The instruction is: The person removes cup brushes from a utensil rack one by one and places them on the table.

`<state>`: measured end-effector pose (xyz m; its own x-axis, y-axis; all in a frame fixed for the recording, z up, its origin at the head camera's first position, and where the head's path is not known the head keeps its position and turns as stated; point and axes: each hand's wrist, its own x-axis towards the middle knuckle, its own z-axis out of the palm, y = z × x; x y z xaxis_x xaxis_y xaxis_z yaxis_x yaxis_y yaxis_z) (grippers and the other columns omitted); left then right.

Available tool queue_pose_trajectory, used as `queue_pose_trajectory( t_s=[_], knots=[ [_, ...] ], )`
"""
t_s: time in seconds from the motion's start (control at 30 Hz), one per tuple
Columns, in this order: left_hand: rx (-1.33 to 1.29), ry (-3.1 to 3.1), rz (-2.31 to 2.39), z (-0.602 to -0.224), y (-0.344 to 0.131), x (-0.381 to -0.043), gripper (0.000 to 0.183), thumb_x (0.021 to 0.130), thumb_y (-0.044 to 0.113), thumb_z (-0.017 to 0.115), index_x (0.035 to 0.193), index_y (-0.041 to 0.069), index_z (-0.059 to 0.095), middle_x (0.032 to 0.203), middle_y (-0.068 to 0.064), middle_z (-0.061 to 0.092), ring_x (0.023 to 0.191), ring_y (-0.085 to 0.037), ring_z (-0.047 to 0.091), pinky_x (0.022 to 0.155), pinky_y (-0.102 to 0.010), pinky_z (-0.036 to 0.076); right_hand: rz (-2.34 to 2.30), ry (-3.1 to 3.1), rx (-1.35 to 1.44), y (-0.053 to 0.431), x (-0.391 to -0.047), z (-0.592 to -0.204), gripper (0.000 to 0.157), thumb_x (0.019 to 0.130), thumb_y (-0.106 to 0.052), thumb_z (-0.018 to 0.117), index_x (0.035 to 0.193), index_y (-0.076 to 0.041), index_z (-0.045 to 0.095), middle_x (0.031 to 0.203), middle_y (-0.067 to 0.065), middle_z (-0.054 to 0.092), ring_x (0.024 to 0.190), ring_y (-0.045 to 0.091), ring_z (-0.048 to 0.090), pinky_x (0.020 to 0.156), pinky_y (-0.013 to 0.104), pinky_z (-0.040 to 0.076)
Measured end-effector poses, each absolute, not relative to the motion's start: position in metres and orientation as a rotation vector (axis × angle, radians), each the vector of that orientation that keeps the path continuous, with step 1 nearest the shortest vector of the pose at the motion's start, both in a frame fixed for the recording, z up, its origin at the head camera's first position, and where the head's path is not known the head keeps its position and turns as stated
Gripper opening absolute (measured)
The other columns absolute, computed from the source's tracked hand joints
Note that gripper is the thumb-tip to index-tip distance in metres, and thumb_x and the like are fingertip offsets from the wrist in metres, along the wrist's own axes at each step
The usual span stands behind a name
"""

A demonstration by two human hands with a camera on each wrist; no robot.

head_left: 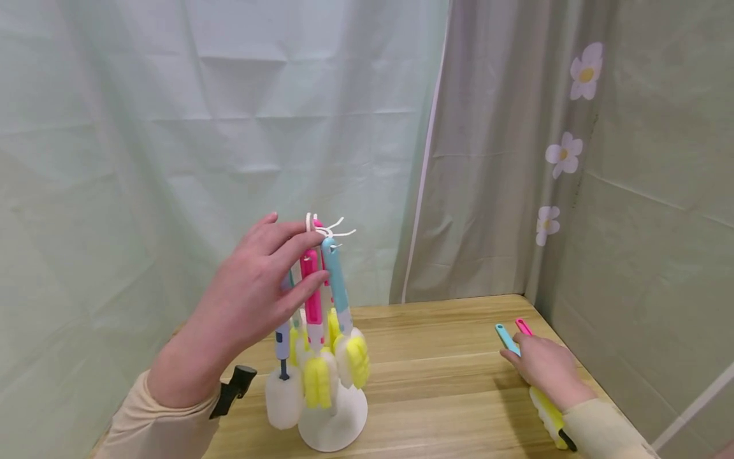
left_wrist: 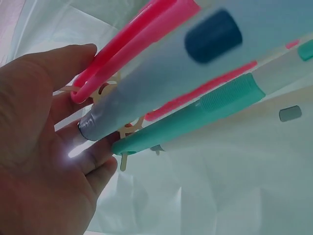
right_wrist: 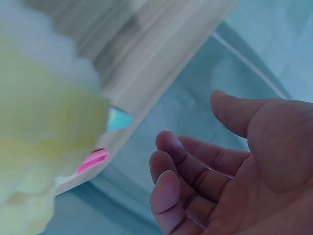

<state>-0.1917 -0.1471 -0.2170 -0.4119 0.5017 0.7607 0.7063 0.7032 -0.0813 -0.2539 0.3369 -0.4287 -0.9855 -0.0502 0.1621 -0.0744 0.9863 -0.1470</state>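
Observation:
Several sponge cup brushes hang from a white stand (head_left: 334,426). Among them are a pink-handled brush (head_left: 313,299), a light blue-handled brush (head_left: 338,280) and a grey-blue handle (left_wrist: 161,73). My left hand (head_left: 252,287) reaches round the stand's top, its fingers by the hooks and handle ends, thumb across the pink handle; firm contact is unclear. At the table's right, my right hand (head_left: 547,366) hovers over a blue-handled brush (head_left: 504,338) and a pink-handled brush (head_left: 522,326). Its loosely bent fingers hold nothing in the right wrist view. A yellow sponge head (right_wrist: 49,117) shows beside it.
The brushes and stand are on a wooden table (head_left: 424,382). A pale curtain (head_left: 229,127) hangs behind it, and a grey curtain (head_left: 648,191) with white flowers borders the right side. A black strap end (head_left: 234,387) sticks out at the left wrist.

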Motion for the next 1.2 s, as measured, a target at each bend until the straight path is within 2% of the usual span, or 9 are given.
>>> queue_pose_trajectory(
  t_s=[0.1, 0.27, 0.43, 0.53, 0.57, 0.7, 0.77, 0.83, 1.2],
  knots=[
    [-0.917, -2.097, -0.318, -0.216, -0.146, -0.191, 0.053, 0.09, 0.019, 0.093, 0.138, 0.006, 0.074, 0.132, -0.014, 0.072, 0.123, -0.036, 0.067, 0.129, -0.057, 0.033, 0.239, -2.961, 0.109, 0.33, -0.252, -0.426, 0.034, 0.104, -0.04, 0.075, 0.111, -0.007, 0.072, 0.076, 0.002, 0.062, 0.065, 0.022, 0.056, 0.055, 0.042, 0.045],
    [-0.912, -2.08, -0.313, -0.216, -0.147, -0.189, 0.06, 0.09, 0.019, 0.094, 0.144, 0.008, 0.071, 0.132, -0.014, 0.075, 0.124, -0.038, 0.066, 0.118, -0.056, 0.043, 0.239, -2.935, 0.165, 0.317, -0.25, -0.416, 0.04, 0.105, -0.04, 0.075, 0.124, -0.005, 0.074, 0.1, 0.008, 0.079, 0.072, 0.026, 0.069, 0.055, 0.043, 0.05],
    [-0.903, -2.069, -0.311, -0.217, -0.147, -0.189, 0.063, 0.089, 0.022, 0.094, 0.145, 0.007, 0.07, 0.127, -0.013, 0.076, 0.115, -0.037, 0.063, 0.109, -0.053, 0.047, 0.216, -2.874, 0.244, 0.3, -0.247, -0.407, 0.037, 0.104, -0.039, 0.077, 0.119, -0.004, 0.076, 0.113, 0.011, 0.081, 0.087, 0.033, 0.077, 0.06, 0.047, 0.057],
    [-0.899, -2.064, -0.304, -0.218, -0.146, -0.188, 0.062, 0.09, 0.024, 0.093, 0.145, 0.007, 0.07, 0.124, -0.012, 0.076, 0.112, -0.036, 0.062, 0.11, -0.054, 0.046, 0.219, -2.846, 0.267, 0.288, -0.246, -0.402, 0.036, 0.103, -0.039, 0.079, 0.116, -0.006, 0.077, 0.107, 0.008, 0.081, 0.086, 0.029, 0.076, 0.063, 0.05, 0.059],
    [-0.899, -2.063, -0.304, -0.218, -0.146, -0.188, 0.062, 0.089, 0.023, 0.093, 0.145, 0.007, 0.07, 0.124, -0.012, 0.075, 0.114, -0.036, 0.063, 0.114, -0.054, 0.045, 0.22, -2.838, 0.275, 0.284, -0.246, -0.4, 0.036, 0.103, -0.04, 0.079, 0.117, -0.006, 0.077, 0.107, 0.007, 0.081, 0.086, 0.028, 0.076, 0.069, 0.052, 0.061],
    [-0.899, -2.061, -0.31, -0.22, -0.146, -0.188, 0.065, 0.088, 0.02, 0.095, 0.146, 0.007, 0.069, 0.126, -0.015, 0.073, 0.121, -0.038, 0.066, 0.128, -0.058, 0.033, 0.252, -2.819, 0.322, 0.264, -0.245, -0.391, 0.04, 0.102, -0.041, 0.079, 0.122, -0.006, 0.078, 0.095, 0.002, 0.078, 0.079, 0.021, 0.073, 0.07, 0.049, 0.06],
    [-0.903, -2.061, -0.317, -0.22, -0.145, -0.188, 0.066, 0.087, 0.019, 0.095, 0.147, 0.007, 0.069, 0.126, -0.016, 0.073, 0.124, -0.039, 0.067, 0.131, -0.059, 0.027, 0.264, -2.803, 0.35, 0.254, -0.244, -0.385, 0.042, 0.102, -0.041, 0.079, 0.124, -0.005, 0.078, 0.086, -0.002, 0.074, 0.074, 0.017, 0.07, 0.067, 0.045, 0.059],
    [-0.903, -2.06, -0.319, -0.221, -0.145, -0.188, 0.067, 0.088, 0.019, 0.095, 0.148, 0.007, 0.068, 0.125, -0.015, 0.073, 0.122, -0.037, 0.069, 0.132, -0.057, 0.027, 0.278, -2.782, 0.374, 0.243, -0.241, -0.379, 0.043, 0.102, -0.042, 0.08, 0.125, -0.006, 0.078, 0.081, -0.005, 0.069, 0.069, 0.012, 0.064, 0.058, 0.039, 0.055],
    [-0.89, -2.034, -0.329, -0.221, -0.138, -0.187, 0.058, 0.093, 0.019, 0.09, 0.146, 0.005, 0.069, 0.123, -0.015, 0.074, 0.127, -0.039, 0.069, 0.131, -0.054, 0.031, 0.384, -2.717, 0.508, 0.188, -0.241, -0.356, 0.042, 0.103, -0.044, 0.079, 0.129, -0.011, 0.079, 0.094, -0.006, 0.071, 0.074, 0.009, 0.063, 0.061, 0.033, 0.053]
  ],
)
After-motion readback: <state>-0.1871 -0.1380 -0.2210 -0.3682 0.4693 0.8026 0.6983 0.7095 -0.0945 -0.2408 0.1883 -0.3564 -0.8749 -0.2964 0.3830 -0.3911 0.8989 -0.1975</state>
